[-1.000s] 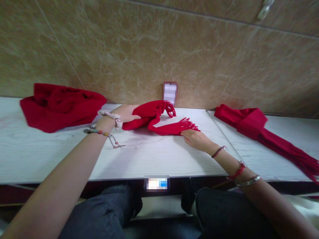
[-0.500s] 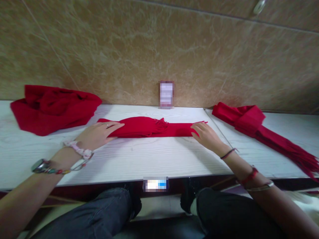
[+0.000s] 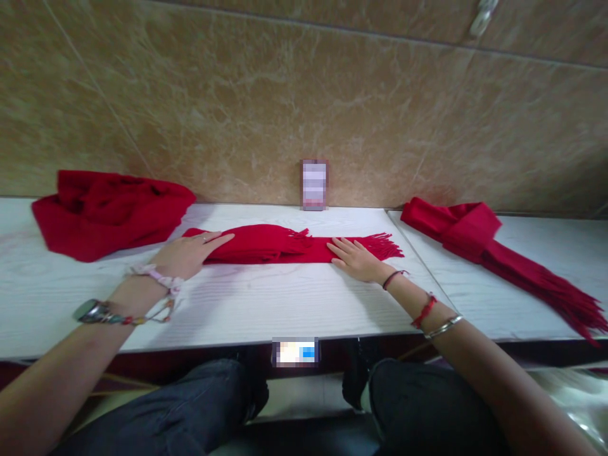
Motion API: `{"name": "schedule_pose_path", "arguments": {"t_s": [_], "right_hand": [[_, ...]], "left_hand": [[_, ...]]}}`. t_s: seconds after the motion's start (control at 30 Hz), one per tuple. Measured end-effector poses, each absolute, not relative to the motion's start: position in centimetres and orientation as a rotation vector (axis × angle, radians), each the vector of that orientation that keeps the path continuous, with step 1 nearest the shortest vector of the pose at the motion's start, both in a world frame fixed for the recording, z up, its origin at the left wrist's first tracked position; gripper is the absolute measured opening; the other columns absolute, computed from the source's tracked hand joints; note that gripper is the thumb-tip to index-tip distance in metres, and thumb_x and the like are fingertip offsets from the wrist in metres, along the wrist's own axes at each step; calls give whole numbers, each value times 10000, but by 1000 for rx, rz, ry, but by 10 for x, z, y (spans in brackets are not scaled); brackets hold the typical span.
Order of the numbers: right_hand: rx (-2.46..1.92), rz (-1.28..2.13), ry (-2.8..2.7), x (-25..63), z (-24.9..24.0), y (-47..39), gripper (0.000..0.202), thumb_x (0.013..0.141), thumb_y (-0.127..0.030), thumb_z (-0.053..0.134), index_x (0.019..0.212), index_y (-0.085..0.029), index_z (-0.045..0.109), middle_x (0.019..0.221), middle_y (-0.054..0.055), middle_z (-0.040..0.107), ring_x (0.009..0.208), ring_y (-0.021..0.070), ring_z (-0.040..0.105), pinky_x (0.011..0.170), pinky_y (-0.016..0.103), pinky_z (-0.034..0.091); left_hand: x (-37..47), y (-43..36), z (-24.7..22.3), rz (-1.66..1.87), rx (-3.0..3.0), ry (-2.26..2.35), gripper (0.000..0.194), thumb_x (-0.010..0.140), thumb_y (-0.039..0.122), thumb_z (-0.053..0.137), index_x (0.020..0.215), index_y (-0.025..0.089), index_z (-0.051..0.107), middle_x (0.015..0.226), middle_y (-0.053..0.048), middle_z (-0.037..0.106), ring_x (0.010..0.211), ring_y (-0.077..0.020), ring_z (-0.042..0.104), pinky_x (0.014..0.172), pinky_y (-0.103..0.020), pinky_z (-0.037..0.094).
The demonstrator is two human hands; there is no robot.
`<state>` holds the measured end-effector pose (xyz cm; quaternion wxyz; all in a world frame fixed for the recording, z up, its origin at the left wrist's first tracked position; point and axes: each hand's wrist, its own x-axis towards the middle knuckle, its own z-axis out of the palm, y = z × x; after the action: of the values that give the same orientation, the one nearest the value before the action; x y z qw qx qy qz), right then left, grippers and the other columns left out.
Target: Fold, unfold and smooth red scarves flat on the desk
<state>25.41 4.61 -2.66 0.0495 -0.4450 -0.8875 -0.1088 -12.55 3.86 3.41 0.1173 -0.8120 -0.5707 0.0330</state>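
A red fringed scarf (image 3: 259,244) lies folded lengthwise on the white table, its left part doubled over into a thicker layer. One fringed end rests on top near the middle, and the other fringe spreads out at the right. My left hand (image 3: 190,252) lies over the folded left end, fingers stretched out across the cloth. Flat on the single-layer right part rests my right hand (image 3: 356,258), fingers spread, just left of the outer fringe. Neither hand grips the fabric.
A bunched red cloth (image 3: 114,215) sits at the back left of the white table (image 3: 266,304). Another red scarf (image 3: 475,237), loosely folded with its fringe toward the front, lies at the right. A blurred-out upright rectangle (image 3: 314,185) stands against the brown marbled wall (image 3: 266,95).
My right hand has slid left along the scarf from its outer end, leaving the right fringe uncovered and spread. My left hand has stayed on the folded end.
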Motion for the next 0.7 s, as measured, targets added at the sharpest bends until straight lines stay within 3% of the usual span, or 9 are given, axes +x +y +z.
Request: {"name": "schedule_pose_path", "arguments": {"t_s": [0.37,0.5,0.7], "right_hand": [[-1365,-337,-2716,284,-30,30,479,945,-343,300,1376,-141,352,1424,149,344,1310,273,315,998,488,353],[-1333,-270,-2737,308,-35,33,496,953,-349,246,1383,-120,336,1431,157,324,1324,267,288,1011,497,335],[-1424,-94,-2665,347,-38,34,524,943,-429,189,1391,-203,337,1446,98,320,1329,242,284,1045,487,300]], "left_hand": [[-121,8,25,54,-2020,-1802,537,869,81,209,1379,143,364,1322,-172,474,1009,-290,584,776,-380,456],[-136,10,20,17,-1937,-1923,524,877,107,224,1369,187,384,1314,-138,491,1018,-292,576,778,-382,460],[-160,11,14,37,-1812,-2002,499,907,168,186,1347,199,421,1281,-133,520,991,-276,575,765,-374,453]]}}
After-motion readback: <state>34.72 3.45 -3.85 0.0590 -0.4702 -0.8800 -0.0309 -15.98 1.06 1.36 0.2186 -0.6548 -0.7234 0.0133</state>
